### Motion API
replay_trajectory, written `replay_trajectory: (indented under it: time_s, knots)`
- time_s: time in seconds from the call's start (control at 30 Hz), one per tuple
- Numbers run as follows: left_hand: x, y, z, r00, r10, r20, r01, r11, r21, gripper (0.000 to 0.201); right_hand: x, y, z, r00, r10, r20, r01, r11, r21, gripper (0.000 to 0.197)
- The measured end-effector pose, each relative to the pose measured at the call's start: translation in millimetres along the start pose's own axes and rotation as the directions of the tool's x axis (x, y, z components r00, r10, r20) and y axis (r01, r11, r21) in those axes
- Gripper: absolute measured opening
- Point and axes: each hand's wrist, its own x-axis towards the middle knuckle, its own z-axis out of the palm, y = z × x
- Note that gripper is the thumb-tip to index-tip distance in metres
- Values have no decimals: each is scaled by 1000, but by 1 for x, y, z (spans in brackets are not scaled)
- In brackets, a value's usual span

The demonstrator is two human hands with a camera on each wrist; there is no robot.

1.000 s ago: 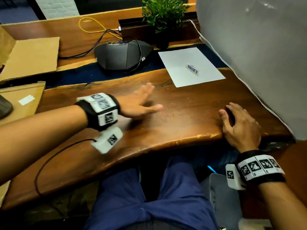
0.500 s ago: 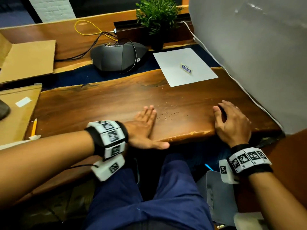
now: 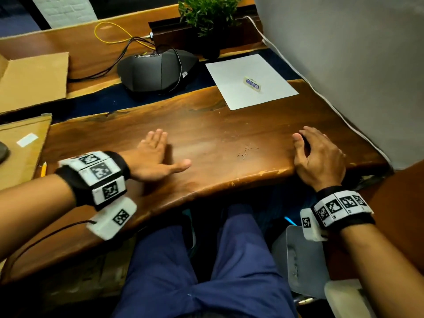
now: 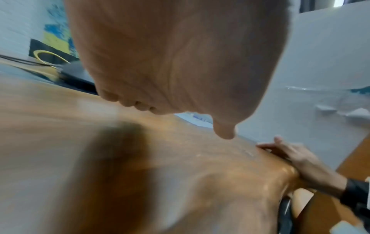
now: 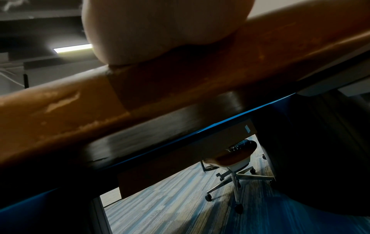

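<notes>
My left hand [image 3: 156, 157] hovers flat just above the wooden table [image 3: 206, 125], left of centre, fingers straight and together, thumb stuck out to the right; it holds nothing. The left wrist view shows the same palm [image 4: 176, 63] blurred over the wood. A small scatter of crumbs [image 3: 246, 151] lies between my hands. My right hand [image 3: 319, 157] rests on the table's front right edge with fingers loosely curved; a dark patch between thumb and forefinger cannot be made out. In the right wrist view only the heel of the hand [image 5: 160, 28] shows, on the table edge [image 5: 80, 110].
A white sheet [image 3: 229, 72] with a small eraser [image 3: 252, 83] on it lies at the back right. Behind are a black speakerphone [image 3: 158, 72] with cables and a potted plant [image 3: 206, 17]. Cardboard [image 3: 32, 76] and a pencil [image 3: 43, 169] are at the left, a grey board [image 3: 344, 65] at the right.
My left hand swept from mid-table to the front edge, then moved back and to the left over the wood. The right hand stayed at the edge.
</notes>
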Motion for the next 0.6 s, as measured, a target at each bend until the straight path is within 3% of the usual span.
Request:
replay_trajectory:
  time_s: [0.1, 0.23, 0.47, 0.6]
  knots:
    - [-5, -14, 17, 996, -30, 89, 23, 997, 79, 130, -1, 0, 0, 1000, 5, -13, -5, 1000, -4, 61]
    - [15, 22, 25, 988, 147, 41, -151, 984, 97, 150, -2, -6, -3, 1000, 11, -24, -11, 1000, 4, 55]
    - [59, 126, 21, 925, 377, 36, -378, 909, 179, 142, -3, -9, -5, 996, 49, -76, -44, 997, 57, 41]
    - [56, 141, 15, 847, 531, 15, -532, 846, 40, 120, -3, -7, -4, 995, 40, -91, -34, 997, 72, 41]
